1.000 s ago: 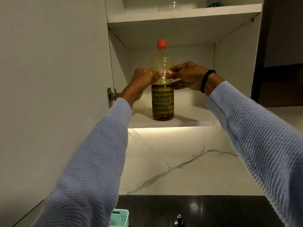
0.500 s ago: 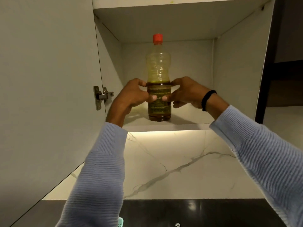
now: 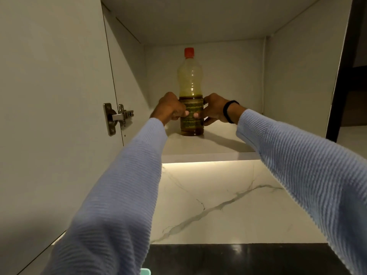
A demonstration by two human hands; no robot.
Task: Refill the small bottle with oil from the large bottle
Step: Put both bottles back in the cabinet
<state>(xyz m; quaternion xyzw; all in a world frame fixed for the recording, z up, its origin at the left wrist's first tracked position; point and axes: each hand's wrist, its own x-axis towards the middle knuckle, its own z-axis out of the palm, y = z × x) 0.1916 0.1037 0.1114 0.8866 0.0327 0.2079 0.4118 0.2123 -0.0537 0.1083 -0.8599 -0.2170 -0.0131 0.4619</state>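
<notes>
The large oil bottle (image 3: 191, 86), clear plastic with a red cap and a dark label, stands upright on the lower shelf (image 3: 208, 149) of an open wall cupboard. Dark oil fills only its lower part. My left hand (image 3: 170, 110) grips the bottle's labelled middle from the left. From the right, my right hand (image 3: 213, 110), with a black band at the wrist, grips the same part. The thumbs of both hands meet on the label. The small bottle is not in view.
The cupboard door (image 3: 55, 96) hangs open at the left, its metal hinge (image 3: 117, 117) beside my left arm. Below the cupboard is a white marble backsplash (image 3: 218, 201), then a black countertop (image 3: 238, 259). A corner of a mint-green basket (image 3: 145, 271) shows at the bottom edge.
Both hands have slid down the bottle from its shoulder to the labelled middle. The view has moved closer and lower, so the upper shelf is out of frame.
</notes>
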